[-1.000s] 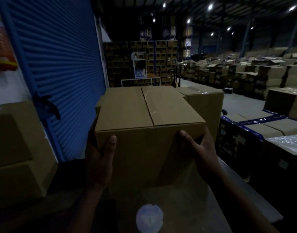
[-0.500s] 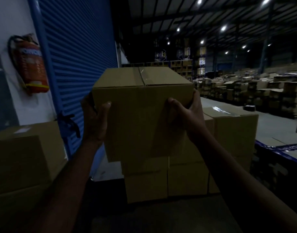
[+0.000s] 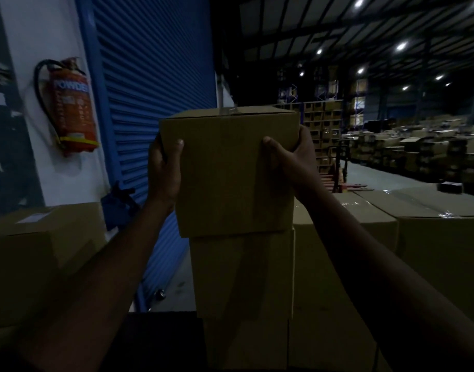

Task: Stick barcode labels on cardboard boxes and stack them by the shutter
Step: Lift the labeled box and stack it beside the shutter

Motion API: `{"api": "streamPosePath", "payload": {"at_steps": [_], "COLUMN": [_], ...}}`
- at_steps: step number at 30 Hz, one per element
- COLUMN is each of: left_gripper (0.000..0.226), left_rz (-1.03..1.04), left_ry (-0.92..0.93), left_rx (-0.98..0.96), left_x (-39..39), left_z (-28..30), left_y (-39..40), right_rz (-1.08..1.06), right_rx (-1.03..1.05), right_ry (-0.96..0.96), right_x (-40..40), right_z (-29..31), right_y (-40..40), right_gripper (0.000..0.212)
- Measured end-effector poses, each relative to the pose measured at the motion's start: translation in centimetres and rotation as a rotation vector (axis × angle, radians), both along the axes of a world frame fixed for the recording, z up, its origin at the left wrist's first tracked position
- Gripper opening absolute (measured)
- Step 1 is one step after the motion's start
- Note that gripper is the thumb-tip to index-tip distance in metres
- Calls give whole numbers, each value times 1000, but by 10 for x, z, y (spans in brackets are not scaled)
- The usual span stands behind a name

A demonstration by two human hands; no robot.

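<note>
A cardboard box (image 3: pixel 233 173) is held at the centre of the view, gripped on its 2 upper side edges. The left hand (image 3: pixel 163 167) is wrapped round the edge at 9 o'clock, with its thumb laid flat on the near face and the other fingers hidden behind the side. The right hand (image 3: pixel 294 157) is clamped on the edge at 3 o'clock in the same way, thumb on the near face, fingers curled round the corner. The box's underside is seen at the top of a stacked box (image 3: pixel 242 275) directly below at 6 o'clock; whether they are touching cannot be told. More boxes (image 3: pixel 375 218) are ranged beside the stack towards 4 o'clock, and another box (image 3: pixel 42 237) bearing a pale label is seen at 8 o'clock. The blue shutter (image 3: pixel 155 84) is found behind the held box at 11 o'clock, and a red fire extinguisher (image 3: pixel 73 106) is mounted on the white wall at 10 o'clock.
</note>
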State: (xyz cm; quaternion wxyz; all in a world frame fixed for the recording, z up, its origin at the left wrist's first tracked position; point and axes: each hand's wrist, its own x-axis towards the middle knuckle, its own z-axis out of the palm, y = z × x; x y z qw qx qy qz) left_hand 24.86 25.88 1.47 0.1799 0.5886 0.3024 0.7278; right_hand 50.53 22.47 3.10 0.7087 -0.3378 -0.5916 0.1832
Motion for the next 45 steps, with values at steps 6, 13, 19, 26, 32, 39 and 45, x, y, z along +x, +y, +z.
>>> {"api": "streamPosePath", "payload": {"at_steps": [6,13,19,26,32,39,45], "left_gripper": [39,37,33,35,52,69,64], "left_rz": [-13,-28,-4,29,118,344,361], "left_ry": [-26,-5,-10,33,85,208,216], "left_rx": [-26,-40,-50,-26,61,253,156], "left_x": [9,20,16,11,15,19,-6], "left_z": [-1,-2,2,-6,-16,-44,-84], "left_y": [38,56,58,55,46,18,-12], "right_rz": [-34,-88,-130,-167,-454,-563,-368], "right_rx": [-18,-91,-79,-43,104,295,280], "right_ry": [-5,-6,-25,-60,-130,-206,-327], "right_x": [9,16,9,4,-1,-31,-79], "right_z": [2,-4,3,-11,-29,-54,-80], "right_y": [35,58,57,55,45,13,-1], "right_gripper": [74,75,67,74,81,59,50]}}
